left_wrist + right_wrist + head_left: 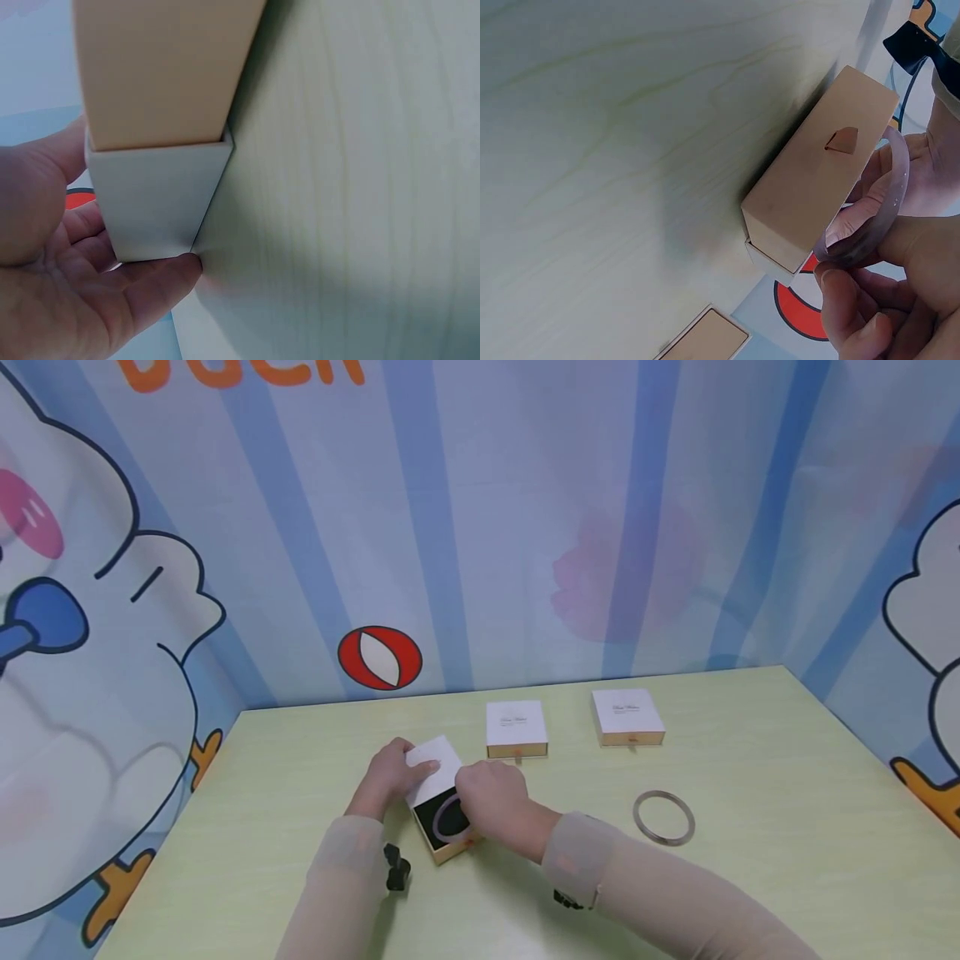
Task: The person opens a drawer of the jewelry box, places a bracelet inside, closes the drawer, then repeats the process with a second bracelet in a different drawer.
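A jewelry box stands partly slid apart on the table: its tan drawer [443, 855] with a black lining sticks out of the white sleeve [441, 756]. My left hand [386, 777] grips the sleeve, thumb on top; the left wrist view has fingers beneath its far end. A pale purplish bangle [900, 172] stands tilted at the drawer's open top, and my right hand [922, 277] pinches its edge between thumb and fingers. In the head view the right hand covers part of the bangle and drawer. A small ribbon tab [844, 140] shows on the drawer front.
Two closed white-topped boxes, one in the middle [516, 722] and one farther right [628, 712], sit at the back of the table. A second bangle [690, 822] lies flat to the right of my right hand. A printed curtain [510, 527] hangs behind the table.
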The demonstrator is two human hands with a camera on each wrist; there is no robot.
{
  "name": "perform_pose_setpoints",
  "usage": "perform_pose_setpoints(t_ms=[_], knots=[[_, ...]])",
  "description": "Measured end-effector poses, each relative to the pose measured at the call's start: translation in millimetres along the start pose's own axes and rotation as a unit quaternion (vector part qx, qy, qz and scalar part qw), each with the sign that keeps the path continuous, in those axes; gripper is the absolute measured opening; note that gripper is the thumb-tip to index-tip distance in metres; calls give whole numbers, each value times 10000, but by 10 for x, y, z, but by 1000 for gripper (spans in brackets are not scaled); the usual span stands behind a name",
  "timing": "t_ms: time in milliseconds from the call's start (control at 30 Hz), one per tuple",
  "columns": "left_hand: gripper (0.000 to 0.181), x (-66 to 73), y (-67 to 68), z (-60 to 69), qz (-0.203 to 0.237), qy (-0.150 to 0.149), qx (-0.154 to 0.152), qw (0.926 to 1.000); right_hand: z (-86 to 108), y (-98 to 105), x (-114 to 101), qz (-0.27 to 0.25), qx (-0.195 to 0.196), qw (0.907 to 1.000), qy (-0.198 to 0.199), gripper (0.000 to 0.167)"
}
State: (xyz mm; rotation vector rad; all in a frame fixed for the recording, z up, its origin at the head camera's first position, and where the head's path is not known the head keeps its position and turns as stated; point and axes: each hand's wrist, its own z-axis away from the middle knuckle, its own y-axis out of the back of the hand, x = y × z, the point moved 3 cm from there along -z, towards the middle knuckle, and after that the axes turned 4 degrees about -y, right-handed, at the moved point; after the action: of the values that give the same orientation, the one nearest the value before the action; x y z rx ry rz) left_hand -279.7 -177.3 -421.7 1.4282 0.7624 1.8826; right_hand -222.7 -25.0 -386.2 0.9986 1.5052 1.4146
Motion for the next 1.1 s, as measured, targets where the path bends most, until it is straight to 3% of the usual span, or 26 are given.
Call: perform_pose_setpoints(t_ms=[833, 1100], knots=[[60, -8, 3, -8, 44, 13, 1, 10000, -53, -71, -16, 159, 75, 9998, 115, 2], [60, -12, 2, -12, 48, -16, 12, 10000, -61, -86, -21, 260, 1, 9996, 119, 11]])
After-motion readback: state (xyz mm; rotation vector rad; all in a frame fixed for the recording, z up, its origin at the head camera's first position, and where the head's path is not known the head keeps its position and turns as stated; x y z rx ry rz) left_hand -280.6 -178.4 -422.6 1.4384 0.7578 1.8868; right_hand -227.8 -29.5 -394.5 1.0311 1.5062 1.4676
